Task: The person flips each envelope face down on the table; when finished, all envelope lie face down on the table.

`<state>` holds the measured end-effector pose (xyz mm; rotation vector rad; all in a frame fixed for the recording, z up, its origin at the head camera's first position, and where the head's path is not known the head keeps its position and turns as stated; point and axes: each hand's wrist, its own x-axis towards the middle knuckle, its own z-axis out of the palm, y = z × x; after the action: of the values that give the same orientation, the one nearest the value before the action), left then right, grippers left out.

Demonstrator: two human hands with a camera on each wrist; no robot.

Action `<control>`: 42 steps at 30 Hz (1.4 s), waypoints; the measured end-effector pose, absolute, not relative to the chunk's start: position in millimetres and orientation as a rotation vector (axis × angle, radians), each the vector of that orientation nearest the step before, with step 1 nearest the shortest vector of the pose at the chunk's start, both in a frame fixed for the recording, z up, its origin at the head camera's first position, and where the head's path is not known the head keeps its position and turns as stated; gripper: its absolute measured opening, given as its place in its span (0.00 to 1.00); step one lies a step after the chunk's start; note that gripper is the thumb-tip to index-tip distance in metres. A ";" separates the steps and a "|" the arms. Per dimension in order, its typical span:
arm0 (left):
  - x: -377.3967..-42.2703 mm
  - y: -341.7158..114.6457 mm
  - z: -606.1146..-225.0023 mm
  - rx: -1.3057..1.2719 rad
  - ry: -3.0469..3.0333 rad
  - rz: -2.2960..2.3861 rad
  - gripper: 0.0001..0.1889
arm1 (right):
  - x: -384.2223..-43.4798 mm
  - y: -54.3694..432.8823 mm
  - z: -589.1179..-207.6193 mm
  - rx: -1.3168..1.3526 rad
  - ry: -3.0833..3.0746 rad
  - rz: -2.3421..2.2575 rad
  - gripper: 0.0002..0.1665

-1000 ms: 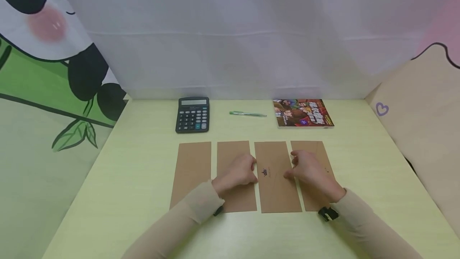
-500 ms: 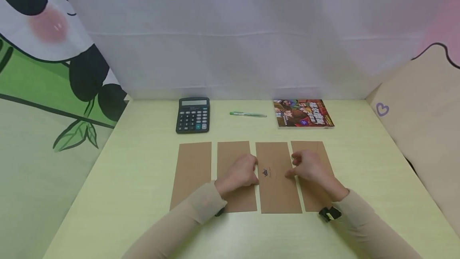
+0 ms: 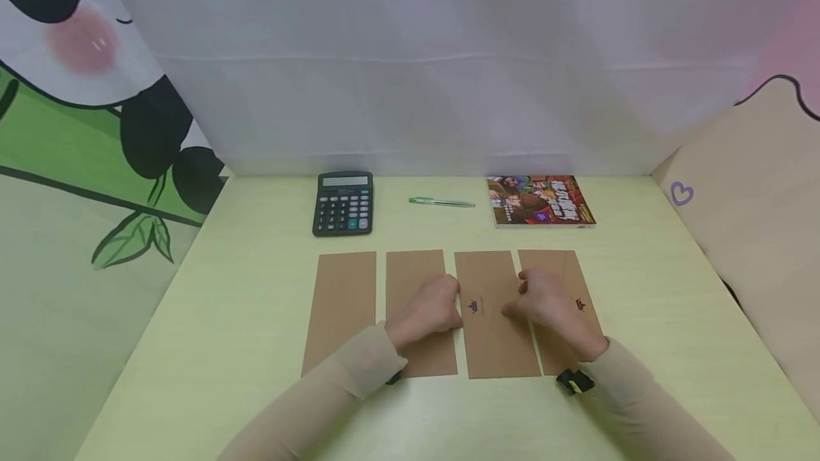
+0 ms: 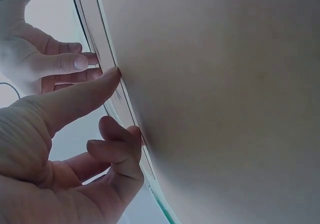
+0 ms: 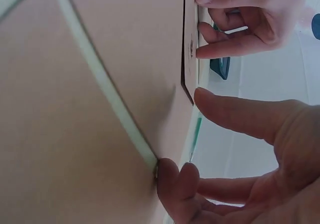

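Note:
Several flat brown kraft-paper rectangles lie upright side by side on the table in the head view. The third piece from the left (image 3: 496,347) has a small dark crown print. My left hand (image 3: 428,310) lies over the second piece (image 3: 410,265), its thumb and fingertips at the third piece's left edge. My right hand (image 3: 551,304) covers part of the fourth piece (image 3: 566,269), which also bears a crown print. The right thumb reaches onto the third piece, while curled fingers touch down by the gap between the two, as the right wrist view shows. Nothing is lifted.
Left of the hands lies the first brown piece (image 3: 346,290). Along the back of the table (image 3: 211,347) are a black calculator (image 3: 344,205), a green pen (image 3: 442,202) and a colourful book (image 3: 540,201). A pale cloth (image 3: 410,91) hangs behind them.
The third piece has shifted very slightly to the right at its lower end. My right hand has moved a little left, uncovering the fourth piece's crown print. My left hand stays nearly still.

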<state>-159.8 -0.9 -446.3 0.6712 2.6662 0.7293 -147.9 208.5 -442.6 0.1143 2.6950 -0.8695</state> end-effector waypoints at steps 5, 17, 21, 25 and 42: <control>-157.2 0.8 -443.5 0.641 2.656 0.725 0.12 | -146.4 206.9 -437.8 0.136 2.684 -0.863 0.44; -156.3 1.9 -442.7 0.628 2.642 0.730 0.12 | -147.8 217.8 -439.8 0.000 2.696 -0.927 0.17; -156.5 2.0 -443.3 0.691 2.645 0.700 0.12 | -145.7 223.1 -438.9 -0.049 2.696 -0.925 0.23; -157.3 3.2 -443.4 0.686 2.646 0.671 0.13 | -145.4 231.6 -437.6 -0.126 2.658 -1.040 0.27; -160.4 12.2 -441.5 0.716 2.547 0.874 0.19 | -144.3 258.4 -439.5 -0.295 2.171 -1.705 0.31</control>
<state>-160.4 12.2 -441.5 0.7156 2.5468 0.8736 -144.3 258.4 -439.5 -0.2950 2.1710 -1.7053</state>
